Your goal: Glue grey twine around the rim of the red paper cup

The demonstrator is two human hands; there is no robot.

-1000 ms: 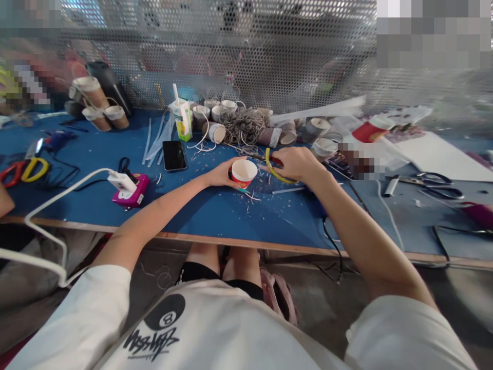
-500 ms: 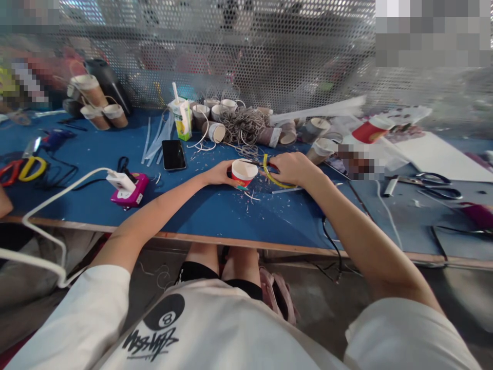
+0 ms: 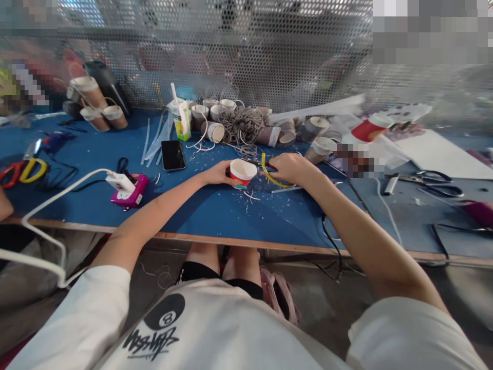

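My left hand [image 3: 219, 173] is wrapped round the left side of a red and white paper cup [image 3: 242, 172], whose open mouth faces up. To the right of the cup, my right hand [image 3: 289, 168] is closed on scissors with a yellow handle [image 3: 271, 177]; their blades point left, at the cup's rim. The other handle is mostly hidden by my fingers. White scraps and a thin white strip [image 3: 252, 196] lie on the blue table [image 3: 215, 216] below the cup.
Behind my hands are a drink carton [image 3: 181, 119], a phone [image 3: 173, 154], several cups and tangled cord [image 3: 243, 125]. A pink power socket [image 3: 131, 190] sits left. Other scissors [image 3: 439, 184] lie right. A metal mesh [image 3: 231, 56] stands behind. Part of a person's hand [image 3: 4, 205] shows at the left edge.
The cup has tilted slightly, and its rim looks less covered by the scissor blades. My right hand and the yellow handle have shifted a little to the left.
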